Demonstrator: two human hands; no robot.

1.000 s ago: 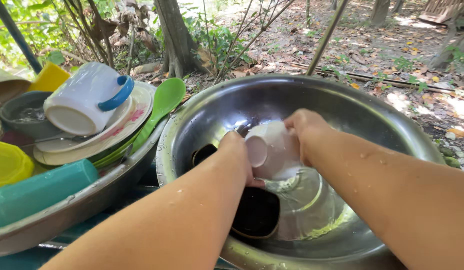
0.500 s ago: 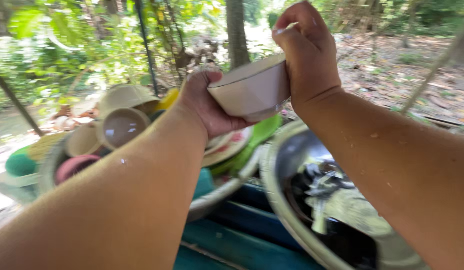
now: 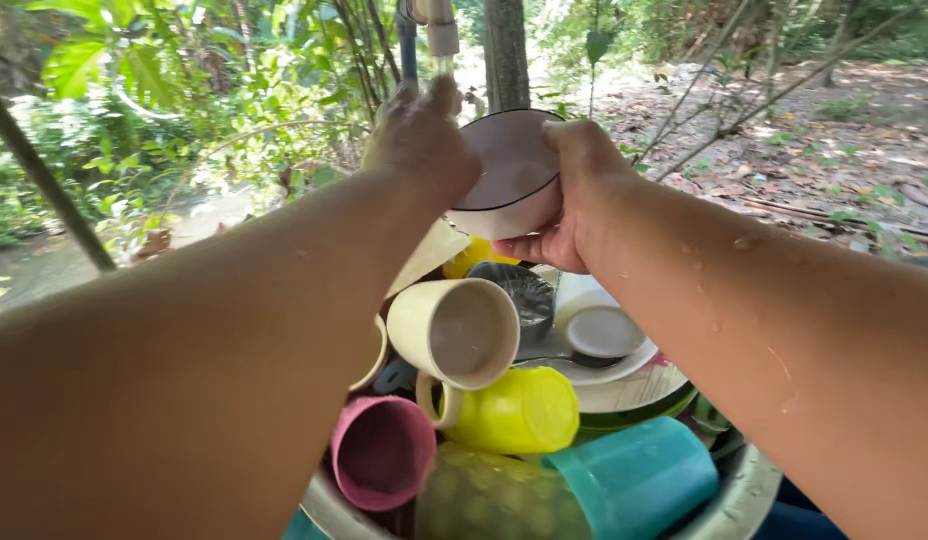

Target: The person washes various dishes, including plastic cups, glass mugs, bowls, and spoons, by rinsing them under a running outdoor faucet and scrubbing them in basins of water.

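Note:
Both hands hold a white bowl [image 3: 509, 170] with a dark rim up in the air, just under a tap [image 3: 440, 25] from which a thin stream of water runs. My left hand [image 3: 421, 135] grips the bowl's left edge from above. My right hand [image 3: 564, 190] clasps its right side, fingers underneath. The bowl's opening faces me. Below the hands lies a metal basin [image 3: 734, 495] heaped with cups and plates.
The heap holds a cream mug [image 3: 454, 330], a yellow mug [image 3: 509, 410], a pink cup [image 3: 382, 450], a teal cup [image 3: 634, 475], a green-yellow cup [image 3: 484, 495], a dark bowl [image 3: 524, 290] and white plates [image 3: 604, 335]. Tree trunk [image 3: 506, 50], bushes and leaf-strewn ground lie behind.
The bowl was lifted out of the large steel basin, carried left and raised under the tap. My view swung left from the wash basin to the heap of cups.

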